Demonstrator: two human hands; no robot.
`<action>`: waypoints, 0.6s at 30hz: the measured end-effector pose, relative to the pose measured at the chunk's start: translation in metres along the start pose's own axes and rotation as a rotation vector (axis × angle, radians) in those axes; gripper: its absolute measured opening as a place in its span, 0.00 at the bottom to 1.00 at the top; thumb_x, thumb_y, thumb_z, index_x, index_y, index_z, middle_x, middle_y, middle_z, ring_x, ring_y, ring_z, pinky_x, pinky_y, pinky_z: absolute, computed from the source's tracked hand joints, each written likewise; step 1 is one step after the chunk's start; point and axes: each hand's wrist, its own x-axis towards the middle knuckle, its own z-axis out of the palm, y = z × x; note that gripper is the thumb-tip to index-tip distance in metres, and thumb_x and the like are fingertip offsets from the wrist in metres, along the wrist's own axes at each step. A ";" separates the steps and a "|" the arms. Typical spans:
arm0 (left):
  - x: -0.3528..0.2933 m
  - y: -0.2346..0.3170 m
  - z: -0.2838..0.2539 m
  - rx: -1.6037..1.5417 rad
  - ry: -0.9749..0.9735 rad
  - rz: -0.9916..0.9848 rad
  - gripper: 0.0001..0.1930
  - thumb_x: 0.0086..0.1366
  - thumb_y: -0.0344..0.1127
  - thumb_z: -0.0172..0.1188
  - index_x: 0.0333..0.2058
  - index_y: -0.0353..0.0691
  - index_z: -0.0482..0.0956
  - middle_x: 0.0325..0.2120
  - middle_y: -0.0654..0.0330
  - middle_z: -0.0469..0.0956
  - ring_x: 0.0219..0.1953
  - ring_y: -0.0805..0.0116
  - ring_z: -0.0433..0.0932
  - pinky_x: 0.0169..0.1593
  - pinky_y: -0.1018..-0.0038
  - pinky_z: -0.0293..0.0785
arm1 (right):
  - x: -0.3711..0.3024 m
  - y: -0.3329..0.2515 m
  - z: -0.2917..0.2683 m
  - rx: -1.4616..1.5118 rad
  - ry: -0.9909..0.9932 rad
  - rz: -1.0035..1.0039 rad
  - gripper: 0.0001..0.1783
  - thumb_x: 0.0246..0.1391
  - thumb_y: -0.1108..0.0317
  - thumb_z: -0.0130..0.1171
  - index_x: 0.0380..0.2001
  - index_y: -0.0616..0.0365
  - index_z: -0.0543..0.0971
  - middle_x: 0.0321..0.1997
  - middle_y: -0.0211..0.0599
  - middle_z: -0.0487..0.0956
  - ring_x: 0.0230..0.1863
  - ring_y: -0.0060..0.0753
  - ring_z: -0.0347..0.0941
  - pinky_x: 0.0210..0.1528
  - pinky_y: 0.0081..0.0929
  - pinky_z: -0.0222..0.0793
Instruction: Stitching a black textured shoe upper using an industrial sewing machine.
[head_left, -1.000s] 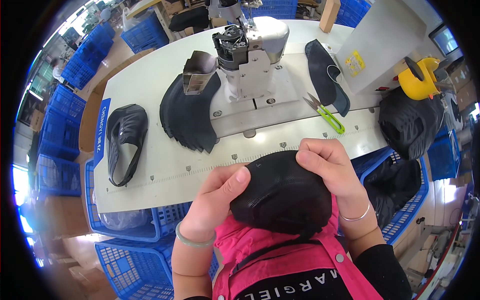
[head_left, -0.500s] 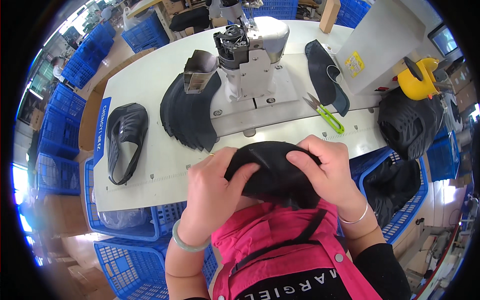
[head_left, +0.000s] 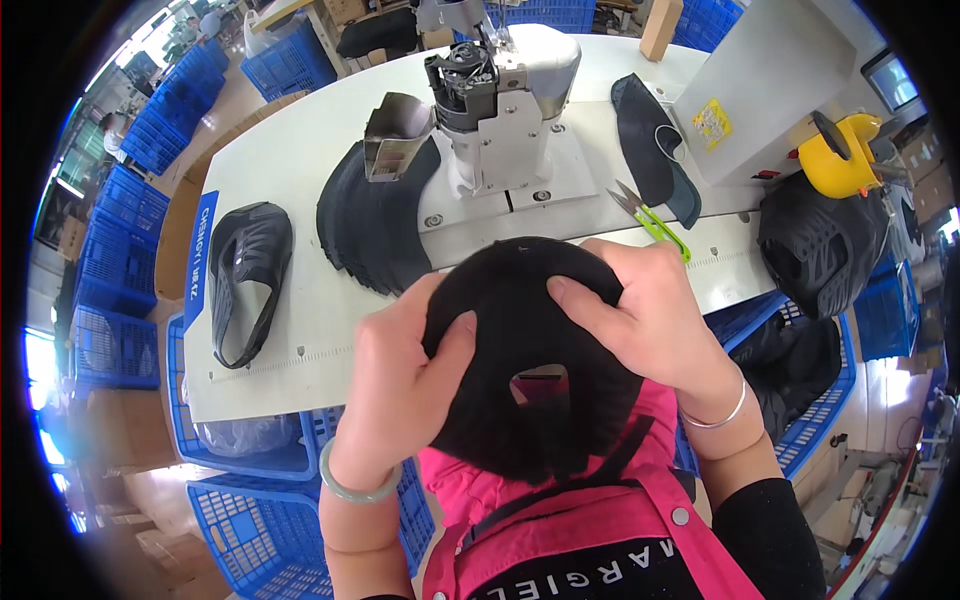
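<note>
My left hand (head_left: 395,375) and my right hand (head_left: 650,315) grip a black shoe upper (head_left: 515,320) by its two sides, above my lap at the table's near edge. Both thumbs press on its face, and the other fingers are behind it. The upper is spread into a rounded shape with a small opening low in its middle. Beyond my hands stands a post sewing machine (head_left: 510,145). A fanned stack of curved black pieces (head_left: 365,235) lies to its left. Green-handled thread snips (head_left: 661,232) rest on the table past my right hand.
Another black shoe upper (head_left: 279,252) lies at the table's left. Right of the machine lie a dark curved piece (head_left: 640,130) and a grey box (head_left: 755,90). More black uppers (head_left: 825,240) hang at the right edge by a yellow device (head_left: 838,170). Blue crates (head_left: 260,530) stand below.
My hands have opened out the folded shoe upper and turned its broad face up, so its small opening shows. Both hands have shifted slightly, still gripping it.
</note>
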 end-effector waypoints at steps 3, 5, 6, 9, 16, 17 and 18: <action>0.002 0.009 -0.003 -0.186 -0.054 -0.222 0.09 0.55 0.23 0.51 0.35 0.27 0.73 0.23 0.64 0.74 0.27 0.81 0.67 0.32 0.83 0.66 | 0.005 -0.001 -0.003 -0.014 -0.042 0.001 0.10 0.43 0.70 0.57 0.21 0.67 0.72 0.11 0.50 0.67 0.16 0.54 0.66 0.18 0.35 0.61; 0.005 0.012 0.000 -0.186 -0.055 -0.215 0.09 0.55 0.23 0.51 0.35 0.27 0.73 0.23 0.64 0.73 0.27 0.82 0.67 0.31 0.84 0.65 | 0.010 -0.004 -0.007 -0.127 -0.051 -0.101 0.10 0.42 0.71 0.56 0.19 0.67 0.70 0.12 0.51 0.67 0.18 0.56 0.65 0.20 0.39 0.60; 0.006 0.011 0.001 -0.188 -0.059 -0.215 0.09 0.55 0.23 0.51 0.35 0.27 0.73 0.23 0.64 0.73 0.27 0.82 0.67 0.31 0.84 0.65 | 0.013 -0.005 -0.008 -0.129 -0.049 -0.097 0.10 0.42 0.71 0.56 0.19 0.67 0.70 0.12 0.51 0.67 0.18 0.56 0.65 0.20 0.39 0.60; 0.010 0.005 0.002 -0.043 -0.089 -0.137 0.07 0.55 0.24 0.51 0.33 0.29 0.73 0.19 0.54 0.73 0.21 0.74 0.69 0.28 0.78 0.67 | 0.017 -0.007 -0.007 -0.207 -0.145 -0.101 0.07 0.41 0.72 0.58 0.26 0.65 0.75 0.17 0.49 0.71 0.21 0.50 0.68 0.23 0.30 0.63; 0.024 0.017 0.000 0.166 -0.110 -0.101 0.05 0.51 0.27 0.55 0.24 0.29 0.73 0.12 0.50 0.67 0.13 0.65 0.63 0.21 0.73 0.62 | 0.021 0.000 -0.013 0.001 -0.236 -0.073 0.09 0.42 0.71 0.54 0.20 0.68 0.69 0.11 0.51 0.65 0.15 0.52 0.62 0.19 0.37 0.57; 0.024 0.018 0.000 0.161 -0.109 -0.100 0.05 0.50 0.27 0.55 0.23 0.29 0.73 0.11 0.50 0.66 0.12 0.64 0.61 0.20 0.73 0.61 | 0.021 0.001 -0.014 0.070 -0.263 -0.033 0.09 0.41 0.71 0.54 0.21 0.68 0.70 0.11 0.50 0.64 0.13 0.48 0.60 0.19 0.35 0.56; 0.025 0.020 0.000 0.158 -0.113 -0.102 0.05 0.50 0.27 0.55 0.23 0.29 0.73 0.11 0.50 0.66 0.12 0.64 0.61 0.20 0.73 0.61 | 0.022 0.003 -0.016 0.069 -0.263 -0.028 0.09 0.41 0.71 0.54 0.21 0.68 0.70 0.11 0.50 0.64 0.13 0.48 0.60 0.19 0.35 0.56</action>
